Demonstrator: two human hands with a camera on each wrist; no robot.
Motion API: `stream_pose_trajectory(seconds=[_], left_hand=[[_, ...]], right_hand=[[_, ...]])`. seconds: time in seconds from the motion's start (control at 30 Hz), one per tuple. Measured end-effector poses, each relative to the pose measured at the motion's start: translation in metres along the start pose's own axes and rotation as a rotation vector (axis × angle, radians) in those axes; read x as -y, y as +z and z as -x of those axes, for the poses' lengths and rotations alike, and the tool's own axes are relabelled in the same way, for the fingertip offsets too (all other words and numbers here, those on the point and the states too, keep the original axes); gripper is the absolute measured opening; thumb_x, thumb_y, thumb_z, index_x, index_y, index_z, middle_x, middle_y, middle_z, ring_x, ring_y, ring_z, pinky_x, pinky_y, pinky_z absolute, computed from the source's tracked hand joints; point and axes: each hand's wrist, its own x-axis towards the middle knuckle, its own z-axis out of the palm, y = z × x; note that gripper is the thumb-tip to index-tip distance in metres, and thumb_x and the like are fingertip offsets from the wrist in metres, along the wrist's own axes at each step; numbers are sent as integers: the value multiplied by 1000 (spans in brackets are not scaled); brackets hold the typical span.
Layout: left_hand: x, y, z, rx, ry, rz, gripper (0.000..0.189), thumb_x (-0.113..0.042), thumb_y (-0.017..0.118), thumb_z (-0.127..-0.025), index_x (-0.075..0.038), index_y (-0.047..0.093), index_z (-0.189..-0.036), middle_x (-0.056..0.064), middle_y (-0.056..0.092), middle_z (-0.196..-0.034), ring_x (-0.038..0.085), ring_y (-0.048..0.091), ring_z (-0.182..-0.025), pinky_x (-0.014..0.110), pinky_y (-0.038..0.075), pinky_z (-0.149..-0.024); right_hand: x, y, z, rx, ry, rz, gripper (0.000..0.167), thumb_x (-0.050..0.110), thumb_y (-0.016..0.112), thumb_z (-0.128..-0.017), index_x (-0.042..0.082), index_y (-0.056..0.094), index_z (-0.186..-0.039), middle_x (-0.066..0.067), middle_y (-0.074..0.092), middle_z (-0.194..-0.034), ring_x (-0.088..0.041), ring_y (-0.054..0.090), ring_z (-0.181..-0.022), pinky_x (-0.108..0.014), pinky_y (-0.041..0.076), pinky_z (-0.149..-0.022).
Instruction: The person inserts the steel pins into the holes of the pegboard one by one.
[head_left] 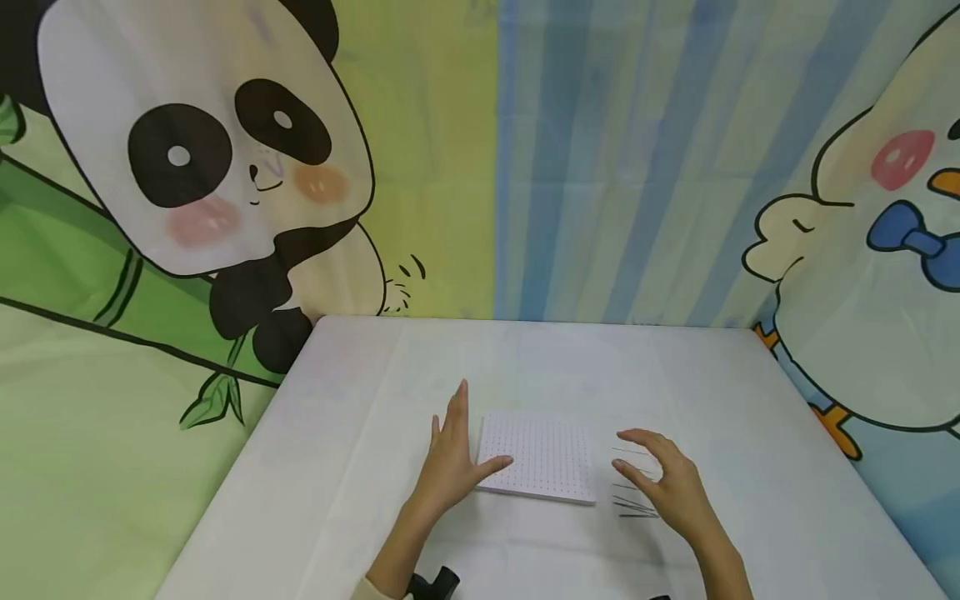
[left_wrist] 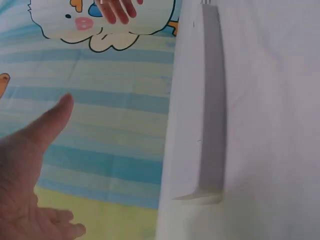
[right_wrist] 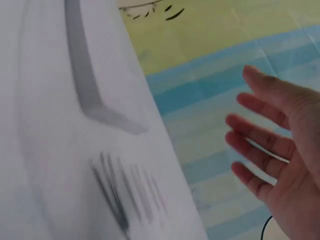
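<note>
A white square board [head_left: 536, 458] dotted with rows of small holes lies flat on the white table. My left hand [head_left: 450, 467] hovers at the board's left edge, fingers straight and thumb spread out over the near left corner. To the board's right, several thin dark rods [head_left: 636, 505] lie side by side on the table. Above them is my right hand [head_left: 671, 483], its fingers loosely bent and thumb apart, with nothing between them. In the right wrist view the rods [right_wrist: 112, 192] look blurred, and the palm [right_wrist: 300, 175] shows bare.
The white table [head_left: 360, 517] ends at a back edge against a cloth backdrop with a panda [head_left: 202, 233] and a white bird [head_left: 862, 333] printed on it. A black object [head_left: 438, 583] sits by my left wrist at the bottom of the head view.
</note>
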Motion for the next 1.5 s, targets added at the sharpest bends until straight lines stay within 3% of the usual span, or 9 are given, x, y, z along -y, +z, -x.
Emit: stream_pose_trajectory(seconds=[0.07, 0.17, 0.23, 0.4, 0.53, 0.77, 0.87, 1.3, 1.5], left_hand=[[7, 5, -2, -56, -71, 128, 124, -46, 80, -65, -15, -7, -149, 11, 15, -152, 33, 20, -136, 57, 17, -108], [19, 15, -2, -103, -146, 276, 123, -46, 80, -65, -19, -6, -149, 11, 20, -151, 35, 23, -134, 54, 24, -106], [28, 23, 0, -88, -157, 346, 122, -46, 79, -65, -20, -5, -149, 11, 23, -150, 35, 23, -135, 55, 26, -105], [47, 44, 13, 22, -151, 432, 124, -44, 81, -63, -24, -7, -148, 10, 26, -149, 32, 19, -136, 57, 20, -107], [61, 54, 21, 86, -147, 394, 130, -49, 82, -57, -24, -7, -149, 6, 26, -150, 36, 17, -136, 59, 17, -106], [70, 59, 23, 130, -118, 266, 132, -61, 76, -55, -28, -11, -148, 5, 22, -151, 51, 15, -130, 65, 22, -101], [69, 58, 21, 130, -123, 252, 131, -63, 76, -54, -32, -12, -147, 5, 21, -151, 49, 16, -131, 62, 22, -103], [69, 60, 23, 120, -112, 199, 130, -68, 73, -54, -32, -11, -147, 9, 23, -151, 47, 18, -132, 59, 23, -105], [69, 62, 21, 138, -43, 116, 130, -55, 81, -57, -18, -3, -149, 8, 33, -146, 38, 26, -133, 52, 18, -109]], right_hand=[[-16, -1, 3, -44, -17, -49, 30, 18, 75, -77, 16, 66, -106, 2, 63, -106, -16, 53, -98, -35, 46, -84], [-35, -1, 12, -67, 18, -95, 18, 13, 75, -77, 21, 70, -93, 10, 64, -89, -7, 51, -80, -20, 42, -71], [-46, 1, 22, -86, 61, -107, 15, 12, 76, -75, 22, 70, -86, 10, 63, -81, -7, 47, -73, -19, 38, -64], [-61, 15, 53, -36, 196, -71, 14, 18, 79, -71, 26, 69, -78, 14, 60, -74, -7, 42, -65, -20, 35, -54], [-69, 28, 65, -6, 191, -56, 17, 17, 80, -69, 29, 69, -76, 17, 59, -75, -7, 41, -65, -18, 36, -53], [-78, 38, 64, -47, 36, -43, 25, 9, 81, -65, 29, 71, -76, 16, 57, -79, -4, 40, -69, -15, 35, -56], [-79, 38, 62, -57, -3, -38, 25, 6, 81, -64, 26, 71, -76, 13, 56, -80, -5, 41, -70, -13, 36, -57], [-78, 37, 60, -56, -2, -20, 23, 6, 82, -63, 23, 71, -74, 14, 54, -79, -5, 41, -71, -15, 38, -58], [-76, 38, 62, -52, 12, -7, 23, 6, 81, -65, 24, 71, -74, 15, 52, -79, -5, 39, -70, -16, 37, -57]])
